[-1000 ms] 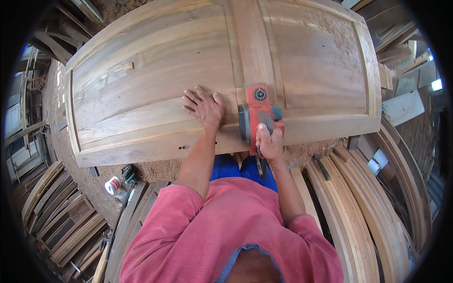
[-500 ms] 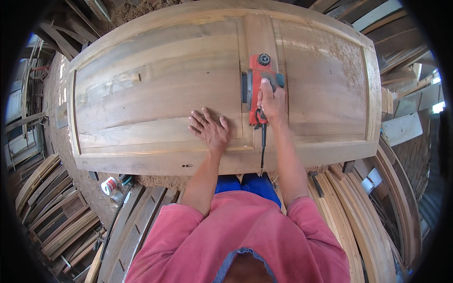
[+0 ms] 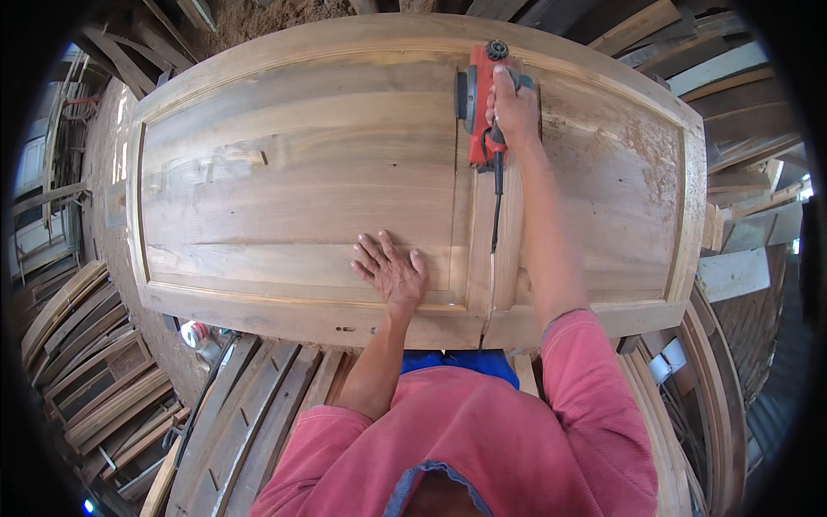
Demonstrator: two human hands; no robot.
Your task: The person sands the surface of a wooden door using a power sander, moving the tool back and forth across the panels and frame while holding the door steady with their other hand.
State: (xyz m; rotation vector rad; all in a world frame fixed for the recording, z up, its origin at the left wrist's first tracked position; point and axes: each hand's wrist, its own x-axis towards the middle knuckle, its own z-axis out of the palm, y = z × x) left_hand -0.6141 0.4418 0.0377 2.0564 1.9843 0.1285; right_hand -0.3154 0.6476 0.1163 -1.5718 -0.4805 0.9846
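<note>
A large wooden panel door (image 3: 301, 181) lies flat in front of me. My right hand (image 3: 515, 112) is wrapped round the handle of a red electric hand planer (image 3: 479, 142), with the arm stretched far out. The planer rests on the door's cross rail (image 3: 493, 233), close to the far edge, its black cord (image 3: 496, 226) trailing back toward my body. Flat on the left panel, near the door's front edge, lies my left hand (image 3: 396, 276) with its fingers spread. It holds nothing. Shavings and dust (image 3: 646, 146) are scattered over the right panel.
Timber planks (image 3: 250, 422) lie at the lower left, beside a stack of boards and frames (image 3: 103, 370). More boards (image 3: 715, 388) lean at the right. A white-and-red container (image 3: 195, 333) sits on the ground by the door's left front. Sawdust (image 3: 267, 21) is heaped beyond the far edge.
My right hand has pushed the planer away from me along the cross rail, toward the door's far edge. My left hand remains flat on the left panel.
</note>
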